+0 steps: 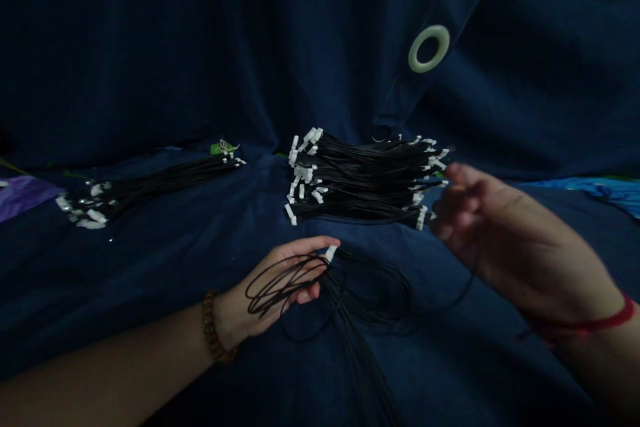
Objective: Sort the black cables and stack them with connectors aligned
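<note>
My left hand (295, 273) is closed on thin black cables (285, 287) looped across the palm. A white connector (331, 253) stands up at its thumb and fingertip, and loose strands hang below. Off to the right, my right hand (480, 220) has its fingers curled and is slightly blurred. One dark strand (467, 287) curves from beneath it toward the held cables, and a small white tip shows at its fingertips. Just beyond both hands lies a stack of black cable bundles (365, 177) with white connectors at both ends.
Another black cable bundle (160, 180) with white ends lies at the left. Dark blue cloth (200, 267) covers the surface and rises behind, with a pale ring eyelet (445, 40). Purple material (27, 197) is at the far left, bright blue material (600, 190) at the far right.
</note>
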The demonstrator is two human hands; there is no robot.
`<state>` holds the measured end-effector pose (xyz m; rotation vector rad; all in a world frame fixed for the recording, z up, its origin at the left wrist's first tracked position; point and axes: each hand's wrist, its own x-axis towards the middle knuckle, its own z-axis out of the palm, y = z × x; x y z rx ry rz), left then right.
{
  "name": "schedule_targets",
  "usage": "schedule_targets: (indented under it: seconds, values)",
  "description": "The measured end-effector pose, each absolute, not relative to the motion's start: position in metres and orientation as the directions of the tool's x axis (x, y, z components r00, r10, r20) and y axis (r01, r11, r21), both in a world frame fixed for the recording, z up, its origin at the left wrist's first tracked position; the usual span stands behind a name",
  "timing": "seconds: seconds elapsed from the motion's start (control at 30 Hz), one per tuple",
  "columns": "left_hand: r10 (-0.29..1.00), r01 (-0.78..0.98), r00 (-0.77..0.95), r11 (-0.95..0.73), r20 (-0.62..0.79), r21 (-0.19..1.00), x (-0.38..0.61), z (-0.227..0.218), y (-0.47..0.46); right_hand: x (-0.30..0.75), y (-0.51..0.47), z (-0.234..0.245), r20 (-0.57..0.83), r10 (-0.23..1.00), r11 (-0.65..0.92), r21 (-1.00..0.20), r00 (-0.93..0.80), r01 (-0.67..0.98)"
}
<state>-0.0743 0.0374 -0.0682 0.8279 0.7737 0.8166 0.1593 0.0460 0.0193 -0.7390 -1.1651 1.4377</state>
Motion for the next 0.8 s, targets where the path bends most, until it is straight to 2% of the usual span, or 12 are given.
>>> schedule_targets:
  seconds: [0.07,0.1,0.17,0.2,0.27,0.37,0.8]
  values:
    - [0.843,-0.303,0.468,0.435,-0.265,0.848,-0.074,-0.066,0.037,0.15,0.035,0.013,0.091,0.93,0.115,-0.992,-0.357,0.046]
    - [0.842,-0.305,0.473,0.433,-0.26,0.848,-0.074,-0.065,0.038,0.145,0.029,0.01,0.061,0.918,0.17,-0.954,-0.393,0.248]
    - [0.835,-0.319,0.495,0.431,-0.239,0.844,-0.074,-0.064,0.038,0.137,0.017,0.003,0.106,0.901,0.34,-0.774,-0.42,0.533]
    - [0.828,-0.327,0.512,0.435,-0.229,0.839,-0.074,-0.063,0.038,0.134,0.013,0.0,0.164,0.887,0.421,-0.67,-0.432,0.611]
    - [0.81,-0.339,0.545,0.448,-0.215,0.828,-0.074,-0.064,0.038,0.13,0.006,-0.005,0.265,0.835,0.545,-0.508,-0.481,0.667]
    - [0.791,-0.341,0.578,0.458,-0.201,0.821,-0.075,-0.064,0.037,0.129,0.003,-0.011,0.302,0.797,0.604,-0.413,-0.523,0.681]
    - [0.77,-0.351,0.626,0.422,-0.126,0.836,-0.075,-0.071,0.039,0.13,0.004,-0.017,0.32,0.795,0.604,-0.346,-0.515,0.718]
